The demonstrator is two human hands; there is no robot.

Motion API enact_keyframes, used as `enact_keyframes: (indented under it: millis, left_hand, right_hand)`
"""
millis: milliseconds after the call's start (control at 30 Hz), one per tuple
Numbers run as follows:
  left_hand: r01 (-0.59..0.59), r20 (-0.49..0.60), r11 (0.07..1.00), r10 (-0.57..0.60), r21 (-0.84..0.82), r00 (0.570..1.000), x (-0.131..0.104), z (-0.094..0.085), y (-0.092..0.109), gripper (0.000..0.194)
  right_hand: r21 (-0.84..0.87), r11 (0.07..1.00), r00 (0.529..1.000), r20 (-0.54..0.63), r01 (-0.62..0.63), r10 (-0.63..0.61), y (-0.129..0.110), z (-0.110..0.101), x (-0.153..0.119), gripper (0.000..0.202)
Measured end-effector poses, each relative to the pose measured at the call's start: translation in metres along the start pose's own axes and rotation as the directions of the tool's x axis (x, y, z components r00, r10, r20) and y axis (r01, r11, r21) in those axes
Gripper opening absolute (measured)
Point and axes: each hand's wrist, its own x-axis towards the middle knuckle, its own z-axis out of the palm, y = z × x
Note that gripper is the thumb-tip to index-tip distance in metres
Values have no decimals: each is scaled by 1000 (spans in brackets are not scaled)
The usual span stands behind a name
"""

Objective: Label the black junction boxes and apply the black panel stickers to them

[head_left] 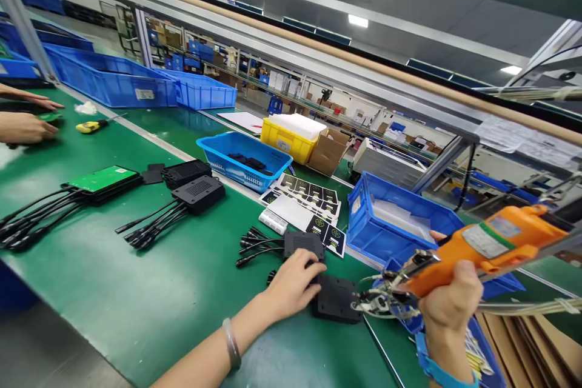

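My left hand rests on a black plastic box lying on the green belt, with its fingers reaching toward a second black box that has black cables running out to the left. My right hand grips an orange electric screwdriver. The tool lies nearly level, and its metal tip points left at the edge of the nearer black box.
More black boxes with cables and a green board lie further left. Blue bins, a blue basket, a yellow crate and printed label sheets stand behind. Another person's hands work at the far left.
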Motion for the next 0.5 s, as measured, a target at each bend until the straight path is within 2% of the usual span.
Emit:
enact_keyframes:
  millis: [67, 167, 267, 500]
  left_hand:
    - [-51, 71, 999, 52, -17, 996, -3, 12, 9, 52]
    - [-47, 175, 999, 49, -16, 983, -6, 25, 12, 74]
    - [14, 245, 1000, -8, -23, 969, -6, 30, 9, 68]
    - [77, 259, 996, -65, -34, 964, -3, 34, 7, 65]
  right_hand:
    - [-5, 1000, 1000, 6, -22, 22, 7, -1, -7, 40]
    - [-39, 999, 1000, 10, -2, 3, 12, -2, -13, 38]
    - [-75, 997, 1000, -3, 17, -18, 14, -3, -15, 31]
    - [-85, 996, 1000, 13, 6, -5, 24, -10, -25, 32]
